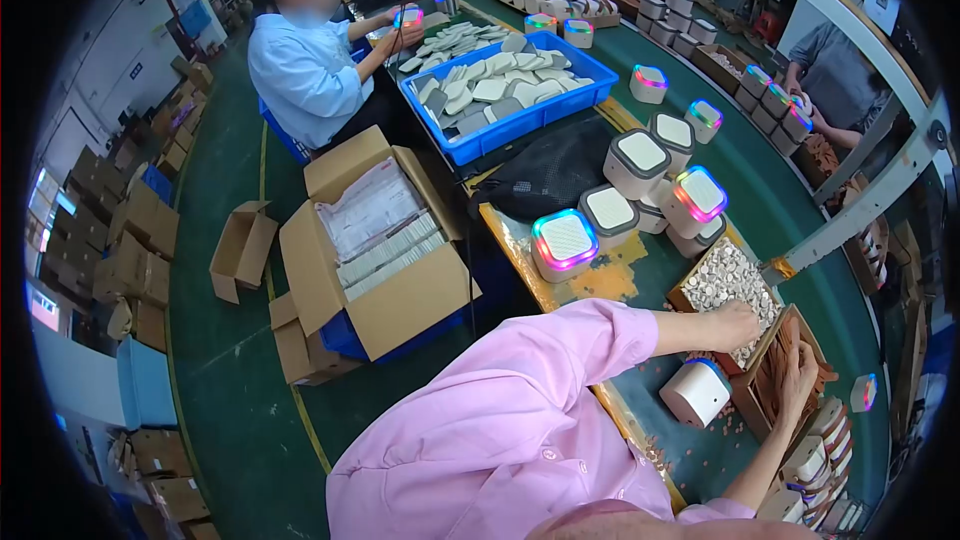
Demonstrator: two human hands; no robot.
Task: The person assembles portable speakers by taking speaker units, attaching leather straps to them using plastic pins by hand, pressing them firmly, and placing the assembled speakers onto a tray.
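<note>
My left hand (735, 325) reaches into a shallow box of small round whitish pieces (728, 278). Its fingers are curled down among them, and whatever they pinch is hidden. Beside it, my right hand (796, 377) is at a cardboard box (748, 402) filled with brown straps (770, 365). The fingers there close around some of the straps. In front of my body, a cream cube-shaped speaker (696, 393) lies tilted on the bench, a blue glow along its top edge.
More speakers (565, 245), some with lit rims, stand stacked beyond the boxes. Farther off is a blue tray (510, 105) of pale covers. Strapped speakers (815, 460) line the near right. A metal post (860, 210) slants over the green conveyor. Co-workers sit nearby.
</note>
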